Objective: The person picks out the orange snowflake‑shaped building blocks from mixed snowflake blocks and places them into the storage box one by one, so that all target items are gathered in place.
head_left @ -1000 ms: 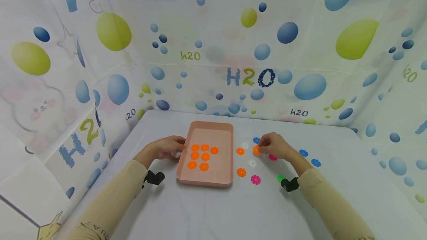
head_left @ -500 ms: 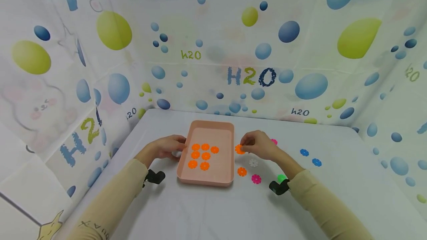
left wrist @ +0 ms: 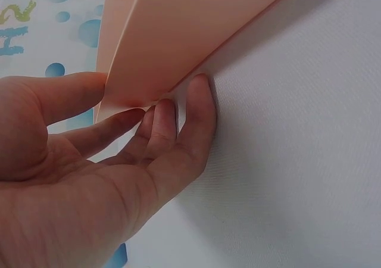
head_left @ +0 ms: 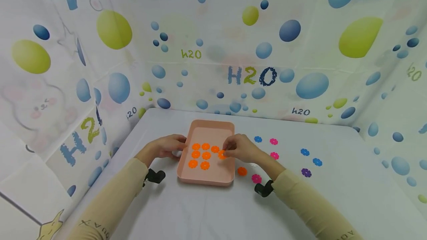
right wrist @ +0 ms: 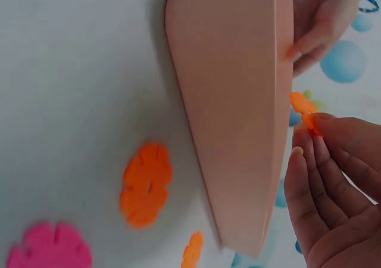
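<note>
A shallow pink tray lies on the white table, with several orange flower-shaped plastic discs flat inside it. My left hand holds the tray's left side. In the left wrist view, the thumb of that left hand meets the rim and the fingertips lie low by the outer wall. Over the tray's right edge, my right hand pinches one orange disc between thumb and fingers. On the table, right of the tray, lie another orange disc and a pink disc.
Farther right lie more pink discs, blue discs and a purple disc. A white disc is mostly hidden by my right arm. A curtain printed with bubbles stands behind the table.
My right hand has moved left with a pinched orange disc, from among the loose discs to over the tray's right edge. The purple disc has come into view. My left hand has stayed put.
</note>
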`<state>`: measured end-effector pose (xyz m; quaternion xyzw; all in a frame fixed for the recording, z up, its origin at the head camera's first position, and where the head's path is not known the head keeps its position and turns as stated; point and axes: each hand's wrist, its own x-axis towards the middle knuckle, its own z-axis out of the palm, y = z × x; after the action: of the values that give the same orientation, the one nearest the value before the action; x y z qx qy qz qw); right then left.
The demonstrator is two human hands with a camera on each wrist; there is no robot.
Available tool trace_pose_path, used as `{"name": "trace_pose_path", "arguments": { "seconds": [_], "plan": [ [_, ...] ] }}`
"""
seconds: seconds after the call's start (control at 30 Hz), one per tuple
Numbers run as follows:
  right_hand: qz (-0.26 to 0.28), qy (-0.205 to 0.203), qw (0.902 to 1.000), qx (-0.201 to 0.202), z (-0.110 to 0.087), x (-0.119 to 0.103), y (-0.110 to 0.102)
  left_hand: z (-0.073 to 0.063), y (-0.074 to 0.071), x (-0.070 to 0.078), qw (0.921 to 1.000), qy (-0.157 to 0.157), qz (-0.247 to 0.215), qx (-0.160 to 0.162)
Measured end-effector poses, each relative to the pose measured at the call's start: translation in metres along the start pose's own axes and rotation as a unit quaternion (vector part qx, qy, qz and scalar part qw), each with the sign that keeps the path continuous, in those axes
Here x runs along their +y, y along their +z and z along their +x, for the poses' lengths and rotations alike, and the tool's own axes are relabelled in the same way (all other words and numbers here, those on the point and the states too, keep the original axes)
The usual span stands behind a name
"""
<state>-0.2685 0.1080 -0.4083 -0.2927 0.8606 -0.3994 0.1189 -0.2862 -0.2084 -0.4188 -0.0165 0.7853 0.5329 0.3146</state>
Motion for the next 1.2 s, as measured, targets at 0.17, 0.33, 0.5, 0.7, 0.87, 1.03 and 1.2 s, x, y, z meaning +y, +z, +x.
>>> {"name": "trace_pose_path", "arguments": {
  "seconds": [0.17, 0.33, 0.5, 0.7, 0.87, 1.03, 1.2],
  "plan": [
    [-0.019, -0.016, 0.9997, -0.007, 0.013, -0.004, 0.013, -0.001, 0.0, 0.0, 1.0, -0.002, -0.003, 0.0],
    [-0.025, -0.014, 0.9995, -0.013, 0.022, -0.002, 0.024, -0.002, 0.001, 0.0, 1.0, -0.004, -0.005, 0.002],
    [-0.06, -0.004, 0.998, -0.02, 0.026, -0.002, 0.033, -0.002, 0.001, -0.001, 1.0, -0.003, -0.006, 0.001],
    [-0.094, 0.004, 0.9953, -0.02, 0.026, -0.001, 0.035, -0.002, -0.001, 0.0, 1.0, -0.002, -0.004, 0.0],
    [-0.104, 0.006, 0.9943, -0.02, 0.025, -0.001, 0.034, -0.001, -0.002, 0.002, 1.0, -0.004, -0.005, -0.001],
    [-0.124, 0.005, 0.9918, -0.028, 0.025, -0.002, 0.035, 0.001, -0.001, 0.002, 0.9999, -0.005, -0.009, -0.004],
    [-0.141, 0.003, 0.9895, -0.034, 0.026, 0.001, 0.036, 0.001, -0.001, 0.0, 0.9999, -0.006, -0.009, -0.003]
  ]
}}
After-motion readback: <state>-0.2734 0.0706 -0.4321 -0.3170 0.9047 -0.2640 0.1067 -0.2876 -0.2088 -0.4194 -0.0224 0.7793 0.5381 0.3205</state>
